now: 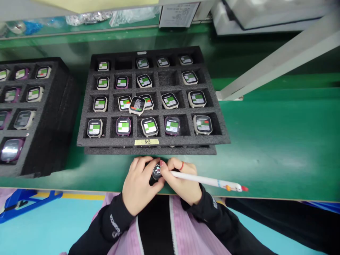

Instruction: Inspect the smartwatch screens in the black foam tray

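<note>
Near the front edge of the green table, a small round-faced watch (156, 171) with a dark face sits between my two hands. My left hand (139, 182) curls its fingers and thumb around the watch's left side. A white pen (207, 180) with a red tip and a small figure at its end lies in my right hand (180, 179), pointing out to the right. The right thumb reaches onto the watch's edge. Just beyond my hands stands a black foam tray (119, 142) of square watches, one watch (137, 105) resting across a divider.
At the left is a tall stack of black foam trays (47, 141) with more watches. A white slanted post (265, 63) rises at the right of the green table (278, 141). Plastic bags (132, 16) and a white labelled box (178, 15) lie along the back shelf.
</note>
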{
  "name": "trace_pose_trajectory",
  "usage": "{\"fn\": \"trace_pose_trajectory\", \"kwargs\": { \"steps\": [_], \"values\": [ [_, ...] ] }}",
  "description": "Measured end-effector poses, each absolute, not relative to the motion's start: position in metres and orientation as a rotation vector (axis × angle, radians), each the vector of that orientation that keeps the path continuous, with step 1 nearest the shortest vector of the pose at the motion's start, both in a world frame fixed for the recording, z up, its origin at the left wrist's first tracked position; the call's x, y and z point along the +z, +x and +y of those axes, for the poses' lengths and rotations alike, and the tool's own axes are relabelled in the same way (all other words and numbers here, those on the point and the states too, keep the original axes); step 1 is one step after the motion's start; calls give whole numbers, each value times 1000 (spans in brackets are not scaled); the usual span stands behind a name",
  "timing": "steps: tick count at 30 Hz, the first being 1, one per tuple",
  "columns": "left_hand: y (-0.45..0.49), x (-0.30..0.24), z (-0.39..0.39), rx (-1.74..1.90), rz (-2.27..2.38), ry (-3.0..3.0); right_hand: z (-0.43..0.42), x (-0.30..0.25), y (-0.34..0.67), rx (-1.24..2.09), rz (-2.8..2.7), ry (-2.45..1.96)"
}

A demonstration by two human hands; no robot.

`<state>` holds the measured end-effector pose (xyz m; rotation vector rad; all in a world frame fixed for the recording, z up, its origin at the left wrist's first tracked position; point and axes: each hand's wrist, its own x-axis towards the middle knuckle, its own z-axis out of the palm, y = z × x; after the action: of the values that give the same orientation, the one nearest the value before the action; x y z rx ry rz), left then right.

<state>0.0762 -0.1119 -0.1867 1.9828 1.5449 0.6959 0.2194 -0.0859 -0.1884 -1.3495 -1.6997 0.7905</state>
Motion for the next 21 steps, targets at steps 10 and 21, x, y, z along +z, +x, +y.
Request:
{"fn": "trace_pose_trajectory", "kwargs": {
  "steps": [10, 21],
  "values": [
    [77, -187, -112, 693, 1547, 1985, -88, -190, 220, 768, -1695, -1369],
    [77, -186, -112, 713, 1535, 1990, -88, -194, 220, 686, -1685, -1375]
  ]
}}
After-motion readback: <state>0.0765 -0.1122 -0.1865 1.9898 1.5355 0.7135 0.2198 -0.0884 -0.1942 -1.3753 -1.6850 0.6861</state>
